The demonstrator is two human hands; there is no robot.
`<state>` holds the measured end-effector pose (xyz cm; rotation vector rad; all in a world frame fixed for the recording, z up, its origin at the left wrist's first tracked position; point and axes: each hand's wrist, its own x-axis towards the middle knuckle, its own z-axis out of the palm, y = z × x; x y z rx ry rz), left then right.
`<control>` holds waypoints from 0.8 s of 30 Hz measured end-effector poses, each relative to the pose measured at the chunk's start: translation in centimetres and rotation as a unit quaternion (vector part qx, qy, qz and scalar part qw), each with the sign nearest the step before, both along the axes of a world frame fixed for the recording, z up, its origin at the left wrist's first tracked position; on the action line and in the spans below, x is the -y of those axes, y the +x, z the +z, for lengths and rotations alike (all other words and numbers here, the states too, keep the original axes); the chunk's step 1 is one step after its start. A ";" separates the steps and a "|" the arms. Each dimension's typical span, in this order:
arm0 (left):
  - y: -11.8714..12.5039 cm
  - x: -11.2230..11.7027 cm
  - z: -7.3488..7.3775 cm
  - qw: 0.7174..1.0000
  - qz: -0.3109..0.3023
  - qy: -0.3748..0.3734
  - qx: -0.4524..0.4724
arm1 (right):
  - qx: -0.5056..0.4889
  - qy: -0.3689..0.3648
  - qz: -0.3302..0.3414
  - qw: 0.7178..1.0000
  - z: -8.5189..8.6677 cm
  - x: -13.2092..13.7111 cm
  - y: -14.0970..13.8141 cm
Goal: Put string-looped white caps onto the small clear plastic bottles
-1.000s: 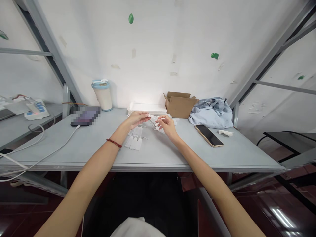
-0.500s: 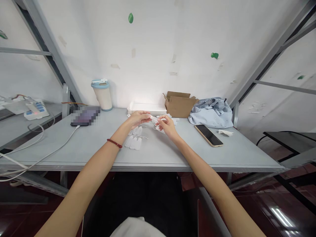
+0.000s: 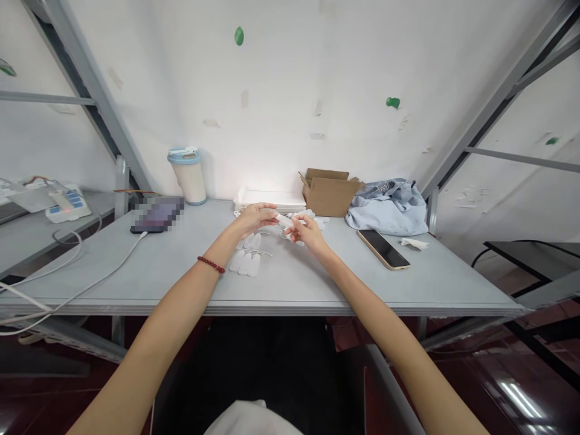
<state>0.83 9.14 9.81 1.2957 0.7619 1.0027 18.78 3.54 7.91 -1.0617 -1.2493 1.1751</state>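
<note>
Above the middle of the table, a small white tag (image 3: 284, 222) is held between my two hands. My left hand (image 3: 255, 220) pinches its left end with thumb and fingers. At its right end the fingertips of my right hand (image 3: 309, 233) are closed on it. White tags with strings (image 3: 246, 263) lie in a small group on the table just below my left hand. More white tags (image 3: 321, 222) lie behind and beside my right hand, partly hidden by it.
A white stack (image 3: 272, 199) and an open cardboard box (image 3: 330, 192) stand at the wall, with light blue cloth (image 3: 387, 208) beside them. A phone (image 3: 383, 249) and crumpled tissue (image 3: 414, 243) lie right. Left are a cup (image 3: 189, 178) and a second phone (image 3: 156, 214) on a cable.
My hands stay almost in place, both still on the white tag. The fingers of my right hand have shifted slightly around its end. The things on the table have not moved.
</note>
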 end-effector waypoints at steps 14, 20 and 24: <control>0.0 -0.2 -0.4 1.000 0.013 0.011 -0.022 | -0.026 -0.022 -0.003 0.999 -0.4 -0.3 0.2; 0.3 -0.1 -0.3 1.000 0.012 0.003 0.011 | -0.046 -0.029 0.004 0.999 -0.3 -0.3 0.3; 0.2 -0.2 -0.7 1.000 0.016 -0.020 0.000 | -0.050 -0.029 0.001 0.998 -0.5 -0.5 0.2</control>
